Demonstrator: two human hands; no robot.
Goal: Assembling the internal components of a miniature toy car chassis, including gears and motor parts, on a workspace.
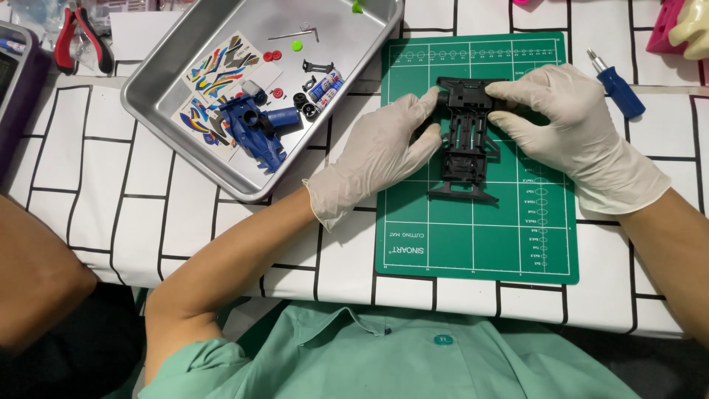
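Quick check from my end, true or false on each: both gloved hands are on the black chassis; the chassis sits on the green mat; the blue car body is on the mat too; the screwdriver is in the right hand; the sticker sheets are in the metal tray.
1. Both gloved hands touch the black chassis. True: the left hand and the right hand are at its far end.
2. The chassis sits on the green mat. True.
3. The blue car body lies on the mat. False: it lies in the metal tray.
4. The right hand holds the blue screwdriver. False: it lies on the table beyond that hand.
5. The sticker sheets are in the tray. True.
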